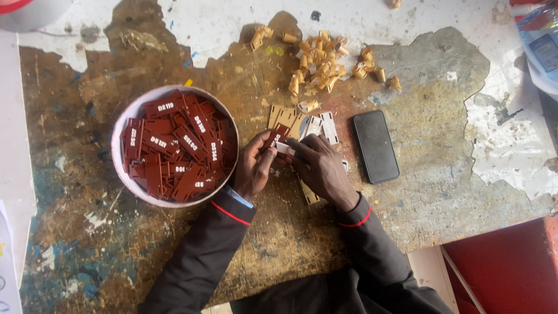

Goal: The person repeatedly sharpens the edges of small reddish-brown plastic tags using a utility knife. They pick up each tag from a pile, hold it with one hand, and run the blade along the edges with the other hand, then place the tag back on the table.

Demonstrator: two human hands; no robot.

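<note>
On the paint-worn counter, the left hand has its grip closed on a dark red tag, just beside the tag-filled bowl. The right hand pinches its white backing strip, near the black phone.

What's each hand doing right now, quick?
Left hand: closed on a red-brown tag.
Right hand: fingers curled around a small white piece beside that tag.
</note>
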